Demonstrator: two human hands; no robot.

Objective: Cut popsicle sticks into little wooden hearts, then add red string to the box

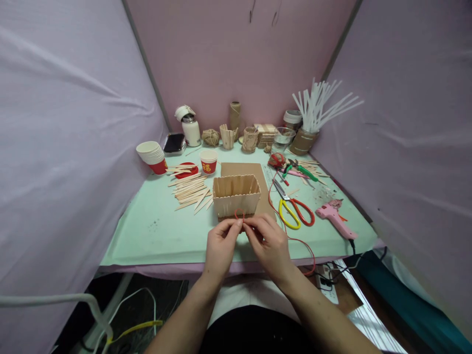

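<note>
A thin red cord (239, 212) forms a small loop between my hands, just in front of a box made of wooden craft sticks (236, 202). My left hand (223, 241) pinches the cord between thumb and forefinger. From the right, my right hand (268, 241) pinches it too, its fingertips touching or nearly touching those of the left. The box stands open at the top on a brown cardboard sheet (264, 184). More of the cord trails along the right of the box, from a red ball of cord (276, 160) down over the table's front edge.
Loose craft sticks (190, 191) and paper cups (152, 156) lie left. Scissors (291, 206), green-handled pliers (308, 172) and a pink glue gun (337, 219) lie right. Jars, twine and a holder of white sticks (304, 141) line the back of the table (158, 241).
</note>
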